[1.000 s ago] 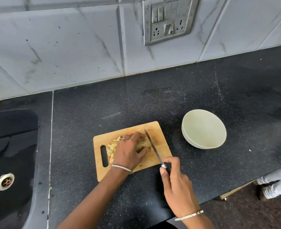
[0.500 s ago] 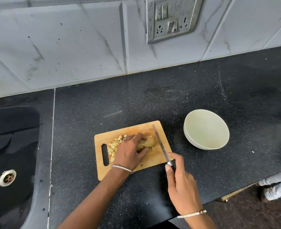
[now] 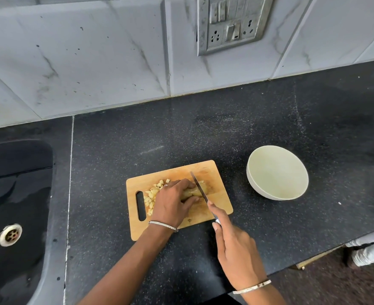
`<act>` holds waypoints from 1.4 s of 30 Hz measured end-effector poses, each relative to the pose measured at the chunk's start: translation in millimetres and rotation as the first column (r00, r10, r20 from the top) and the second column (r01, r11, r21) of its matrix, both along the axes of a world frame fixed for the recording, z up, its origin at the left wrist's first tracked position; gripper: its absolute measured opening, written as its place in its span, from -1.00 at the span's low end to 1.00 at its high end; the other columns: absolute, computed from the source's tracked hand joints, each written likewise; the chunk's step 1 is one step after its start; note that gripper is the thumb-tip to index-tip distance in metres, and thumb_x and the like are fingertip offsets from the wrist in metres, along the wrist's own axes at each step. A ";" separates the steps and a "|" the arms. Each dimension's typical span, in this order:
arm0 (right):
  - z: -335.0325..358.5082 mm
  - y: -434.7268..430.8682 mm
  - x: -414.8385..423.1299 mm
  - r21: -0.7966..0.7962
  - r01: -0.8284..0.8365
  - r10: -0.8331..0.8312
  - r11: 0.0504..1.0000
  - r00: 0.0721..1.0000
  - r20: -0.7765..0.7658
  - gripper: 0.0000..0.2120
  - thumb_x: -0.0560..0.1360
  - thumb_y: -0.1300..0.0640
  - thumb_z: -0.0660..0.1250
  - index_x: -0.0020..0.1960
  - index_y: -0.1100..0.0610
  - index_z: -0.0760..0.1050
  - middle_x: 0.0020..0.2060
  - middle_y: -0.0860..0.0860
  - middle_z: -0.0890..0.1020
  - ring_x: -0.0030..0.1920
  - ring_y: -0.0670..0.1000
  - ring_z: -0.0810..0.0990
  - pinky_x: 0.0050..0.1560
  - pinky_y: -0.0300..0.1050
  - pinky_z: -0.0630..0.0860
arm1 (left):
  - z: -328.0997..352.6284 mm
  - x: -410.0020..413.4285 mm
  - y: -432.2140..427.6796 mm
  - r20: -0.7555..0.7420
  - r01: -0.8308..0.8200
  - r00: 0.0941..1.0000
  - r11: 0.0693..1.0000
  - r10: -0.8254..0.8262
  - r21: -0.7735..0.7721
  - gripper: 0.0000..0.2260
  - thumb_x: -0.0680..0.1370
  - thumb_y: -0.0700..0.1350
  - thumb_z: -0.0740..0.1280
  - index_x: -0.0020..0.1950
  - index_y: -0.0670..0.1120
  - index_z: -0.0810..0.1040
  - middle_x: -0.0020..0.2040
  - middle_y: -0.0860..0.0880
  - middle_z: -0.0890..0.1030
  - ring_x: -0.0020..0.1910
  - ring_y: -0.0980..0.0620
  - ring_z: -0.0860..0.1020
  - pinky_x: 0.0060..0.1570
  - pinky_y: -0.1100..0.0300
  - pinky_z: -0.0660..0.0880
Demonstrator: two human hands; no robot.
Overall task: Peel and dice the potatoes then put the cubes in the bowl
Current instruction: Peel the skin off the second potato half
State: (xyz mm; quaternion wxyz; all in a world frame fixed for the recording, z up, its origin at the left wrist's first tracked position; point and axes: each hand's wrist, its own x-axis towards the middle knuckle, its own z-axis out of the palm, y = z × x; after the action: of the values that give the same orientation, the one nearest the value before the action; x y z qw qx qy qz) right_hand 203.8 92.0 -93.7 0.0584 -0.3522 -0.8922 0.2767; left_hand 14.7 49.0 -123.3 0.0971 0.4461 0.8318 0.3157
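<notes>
A wooden cutting board [image 3: 220,201] lies on the black counter. My left hand [image 3: 171,203] grips a peeled potato piece [image 3: 192,192] on the board, fingers curled over it. My right hand [image 3: 234,252] grips the knife [image 3: 200,189] by its handle, forefinger along the spine, and the blade crosses the potato just right of my left fingers. A pile of small potato cubes [image 3: 152,194] sits on the board's left part, partly hidden behind my left hand. A pale bowl [image 3: 277,172] stands to the right of the board with nothing in it.
A black sink [image 3: 14,205] with a metal drain lies at the left. The tiled wall with a switch and socket plate [image 3: 230,23] rises behind the counter. The counter's front edge runs at lower right, with a foot in a white sock [image 3: 371,249] below.
The knife moved left from the board's right edge and now lies across the potato. My left hand has stayed on the potato.
</notes>
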 end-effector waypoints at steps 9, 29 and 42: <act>-13.5 0.5 -23.9 0.030 0.046 -0.047 0.999 0.998 0.050 -0.48 0.65 0.00 0.08 0.47 -0.37 -0.07 -0.16 -0.05 0.66 -0.22 0.08 0.66 -0.30 0.05 0.54 | -4.8 -4.1 0.4 0.004 -0.002 1.000 1.000 0.002 -0.007 -0.74 0.39 0.04 0.52 0.04 0.05 0.62 0.00 0.13 0.67 -0.05 0.06 0.63 -0.08 0.18 0.53; -30.7 -4.2 -30.5 0.005 0.085 -0.085 0.996 0.990 0.116 -0.42 0.64 0.07 0.11 0.44 -0.39 -0.10 0.03 -0.04 0.67 -0.03 0.11 0.68 -0.15 0.11 0.60 | -3.9 -3.6 2.0 0.021 -0.014 1.000 1.000 0.014 -0.001 -0.76 0.39 -0.01 0.52 0.02 0.02 0.62 -0.04 0.11 0.68 -0.10 0.03 0.62 -0.17 0.22 0.44; -25.6 -12.3 -17.5 0.020 0.081 -0.083 0.997 0.986 0.146 -0.49 0.66 0.01 0.04 0.47 -0.34 -0.11 -0.08 -0.06 0.65 -0.12 0.16 0.66 -0.29 0.05 0.43 | -2.7 0.1 -0.5 -0.026 -0.014 1.000 1.000 0.013 -0.010 -0.74 0.42 0.03 0.50 0.06 0.03 0.59 -0.05 0.09 0.67 -0.12 0.02 0.61 -0.19 0.22 0.43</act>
State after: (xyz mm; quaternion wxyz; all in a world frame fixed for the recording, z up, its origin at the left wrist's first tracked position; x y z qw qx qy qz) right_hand 186.2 79.7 -119.3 0.0065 -0.4075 -0.8808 0.2410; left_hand 14.8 48.4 -126.0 0.0863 0.4440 0.8376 0.3063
